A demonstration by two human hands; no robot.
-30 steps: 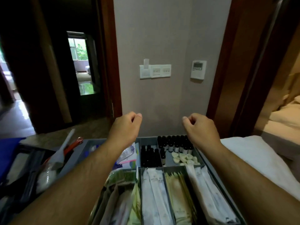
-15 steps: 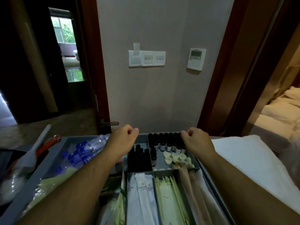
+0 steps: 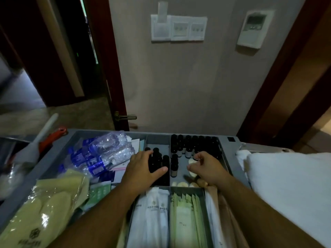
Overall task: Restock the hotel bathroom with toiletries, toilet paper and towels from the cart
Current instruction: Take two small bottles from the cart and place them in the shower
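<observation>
The cart tray (image 3: pixel 157 139) stands against the wall, with a white towel (image 3: pixel 286 185) just beside it. The left hand (image 3: pixel 141 170) rests on the dark bottles (image 3: pixel 165 161) in a far compartment, grip apart. The right hand (image 3: pixel 207 167) pinches a pale soap (image 3: pixel 192 161), grip clamped.

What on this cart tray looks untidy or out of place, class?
The water bottles lie heaped on their sides over loose packets, while the small dark bottles stand upright in rows. Nothing looks spilled.
</observation>
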